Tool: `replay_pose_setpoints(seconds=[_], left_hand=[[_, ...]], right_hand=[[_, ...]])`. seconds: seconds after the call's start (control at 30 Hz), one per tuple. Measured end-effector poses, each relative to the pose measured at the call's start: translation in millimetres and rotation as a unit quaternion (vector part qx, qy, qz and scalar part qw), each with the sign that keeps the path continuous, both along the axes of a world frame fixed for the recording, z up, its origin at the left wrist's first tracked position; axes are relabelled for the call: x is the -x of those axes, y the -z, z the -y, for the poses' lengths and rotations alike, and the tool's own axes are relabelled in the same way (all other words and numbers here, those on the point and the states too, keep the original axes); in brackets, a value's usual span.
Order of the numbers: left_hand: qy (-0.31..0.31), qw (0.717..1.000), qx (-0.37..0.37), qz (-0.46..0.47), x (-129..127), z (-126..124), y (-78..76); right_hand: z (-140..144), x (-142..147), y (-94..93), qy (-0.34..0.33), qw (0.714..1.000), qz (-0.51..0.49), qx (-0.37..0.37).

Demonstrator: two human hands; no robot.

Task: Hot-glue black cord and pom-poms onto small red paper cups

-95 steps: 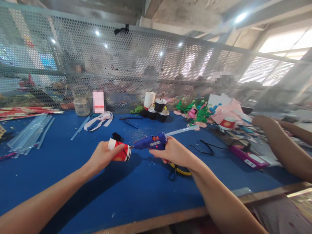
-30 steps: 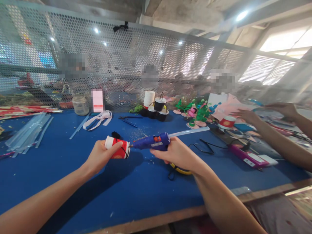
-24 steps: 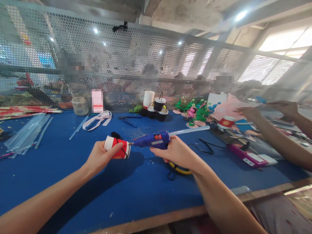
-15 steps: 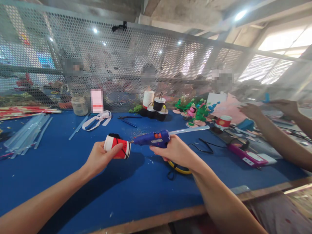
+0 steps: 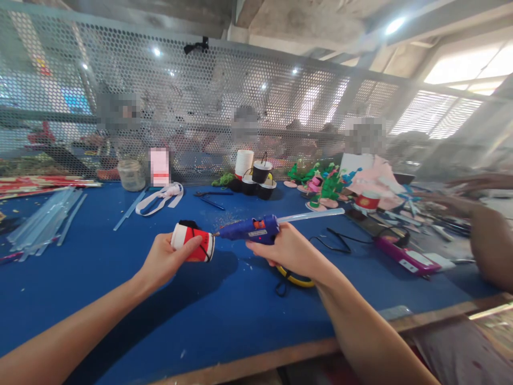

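Two hands stayed busy mid-table: left hand [image 5: 162, 263] gripping the red-and-white cup [image 5: 192, 244], right hand [image 5: 287, 247] clutching the glue gun [image 5: 250, 229], nozzle lifted slightly.

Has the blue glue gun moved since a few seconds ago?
Barely: the glue gun stays level with the black cups, its nozzle by the red cup.

Left hand [image 5: 162, 262] grips red-white cup [image 5: 192, 244] sideways; right hand [image 5: 286, 248] aims blue glue gun [image 5: 250, 229] at rim.
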State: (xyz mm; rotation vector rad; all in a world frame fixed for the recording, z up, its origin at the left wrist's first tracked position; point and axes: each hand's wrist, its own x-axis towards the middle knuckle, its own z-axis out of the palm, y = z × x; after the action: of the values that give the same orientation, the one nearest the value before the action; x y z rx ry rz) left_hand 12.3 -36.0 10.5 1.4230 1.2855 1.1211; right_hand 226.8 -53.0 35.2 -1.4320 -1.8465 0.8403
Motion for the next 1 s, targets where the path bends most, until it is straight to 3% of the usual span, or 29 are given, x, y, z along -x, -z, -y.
replay_pose_setpoints(seconds=[0.2,0.47,0.53,0.6,0.77,0.9,1.0], left_hand=[[-0.004,0.999,0.004,0.054,3,-9,9.3],[-0.009,0.996,0.011,0.091,3,-11,13.2],[-0.011,0.996,0.014,0.089,2,-11,13.0],[-0.01,0.996,0.018,0.085,2,-11,12.7],[-0.012,0.997,0.016,0.074,1,-8,9.2],[-0.009,0.997,0.007,0.07,0,-4,4.9],[0.002,0.999,-0.017,0.045,1,-3,4.6]], right_hand=[[0,-3,-1.1,-0.026,0.998,-0.039,0.045],[-37,-15,1.3,0.064,0.987,-0.15,0.009],[-56,-18,5.9,0.08,0.991,-0.11,0.011],[-76,-22,13.3,0.14,0.99,-0.017,0.006],[-115,-29,39.6,0.193,0.977,0.075,0.042],[-123,-28,51.2,0.212,0.963,0.16,0.051],[-116,-18,45.5,0.223,0.953,0.205,0.011]])
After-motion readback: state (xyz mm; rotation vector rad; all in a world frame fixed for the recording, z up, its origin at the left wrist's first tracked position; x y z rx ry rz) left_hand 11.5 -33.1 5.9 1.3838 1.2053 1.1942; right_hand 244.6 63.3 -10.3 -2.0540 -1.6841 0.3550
